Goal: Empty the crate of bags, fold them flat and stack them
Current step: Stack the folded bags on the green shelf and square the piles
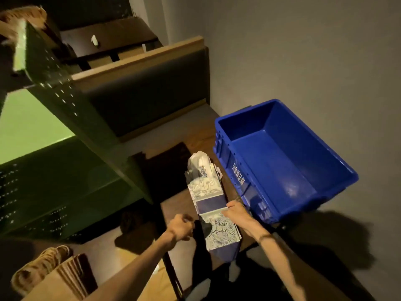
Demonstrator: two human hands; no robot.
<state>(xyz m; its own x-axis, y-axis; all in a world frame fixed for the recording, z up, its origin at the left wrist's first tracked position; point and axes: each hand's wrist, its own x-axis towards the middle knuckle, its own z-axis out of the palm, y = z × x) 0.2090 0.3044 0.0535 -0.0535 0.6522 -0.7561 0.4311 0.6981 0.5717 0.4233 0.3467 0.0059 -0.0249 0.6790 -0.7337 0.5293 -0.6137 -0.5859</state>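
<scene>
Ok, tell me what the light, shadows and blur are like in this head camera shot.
Head view: dim, warm room light; the blue crate is the brightest, with a pale sheen on its floor. A hard dark shadow falls on the floor at lower right. The green cabinet bends with wide-angle distortion. The left hand is slightly smeared; the patterned bag stays legible.

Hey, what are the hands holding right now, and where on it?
The right hand presses on the right edge of the patterned blue-and-white bag lying flat on the table. The left hand is curled beside it; its grip cannot be told.

Head cam – steep downward, tilted, close over hands [235,213]; dim, maybe blurred.
</scene>
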